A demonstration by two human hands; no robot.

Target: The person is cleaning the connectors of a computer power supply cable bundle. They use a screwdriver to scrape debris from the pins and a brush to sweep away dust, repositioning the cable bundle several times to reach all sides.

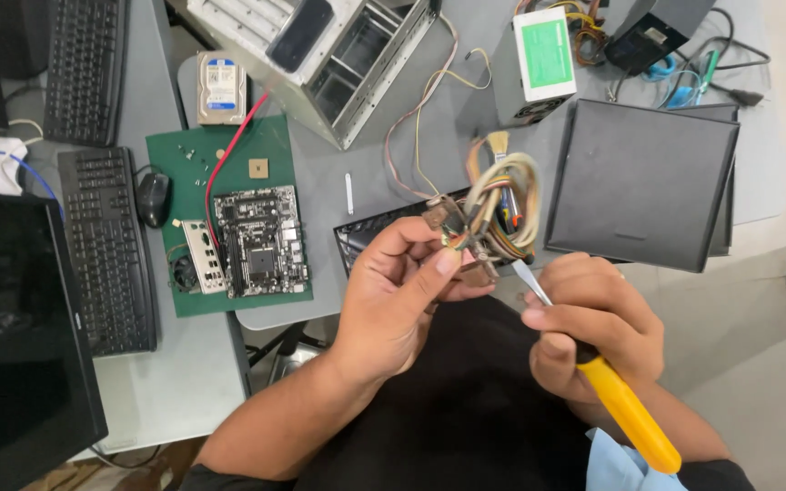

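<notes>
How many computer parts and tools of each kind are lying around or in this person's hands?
Keyboards: 2
Mouse: 1
Motherboard: 1
Hard drive: 1
Power supply: 1
Screwdriver, in right hand: 1
Cable bundle, in left hand: 1
Total: 8

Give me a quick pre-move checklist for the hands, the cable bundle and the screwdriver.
1. Left hand has a grip on the connector of the cable bundle: ok, thumb and fingers pinch it.
2. Right hand has a grip on the yellow-handled screwdriver: ok, fist closed round the handle.
3. Screwdriver tip seated on the connector: cannot tell, the blade points toward it but the contact point is hidden.
4. Bundle free of the desk: ok, it is held up above the black panel.
5. Motherboard out of the way: ok, it lies on the green mat to the left.
</notes>
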